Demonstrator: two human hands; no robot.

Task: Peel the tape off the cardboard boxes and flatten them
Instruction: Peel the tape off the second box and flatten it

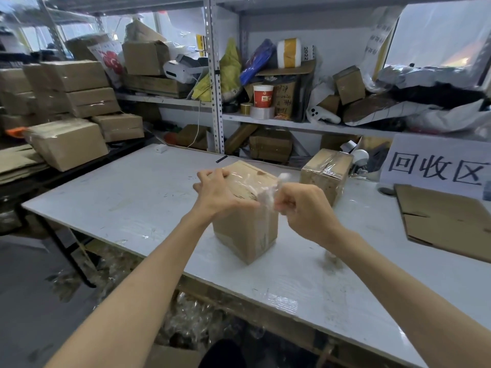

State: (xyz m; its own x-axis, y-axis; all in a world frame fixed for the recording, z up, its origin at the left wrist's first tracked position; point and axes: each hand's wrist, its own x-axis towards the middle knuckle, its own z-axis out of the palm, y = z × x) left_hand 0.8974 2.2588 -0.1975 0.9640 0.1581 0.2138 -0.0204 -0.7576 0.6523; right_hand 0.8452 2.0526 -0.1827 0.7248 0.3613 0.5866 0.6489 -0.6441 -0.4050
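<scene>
A brown cardboard box (247,229) stands upright in the middle of the white table (132,197). My left hand (219,192) rests spread over its top left, fingers bent over the far edge. My right hand (303,208) is at the box's top right corner and pinches a crumpled strip of clear tape (271,191) that still clings to the top. A second box (325,173), still wrapped in clear tape, stands behind and to the right.
Flattened cardboard (446,221) lies at the table's right under a white sign (435,166). Stacked boxes (69,123) crowd the left side. Metal shelves (292,126) with clutter run along the back. Crumpled tape (186,322) litters the floor under the table's front edge.
</scene>
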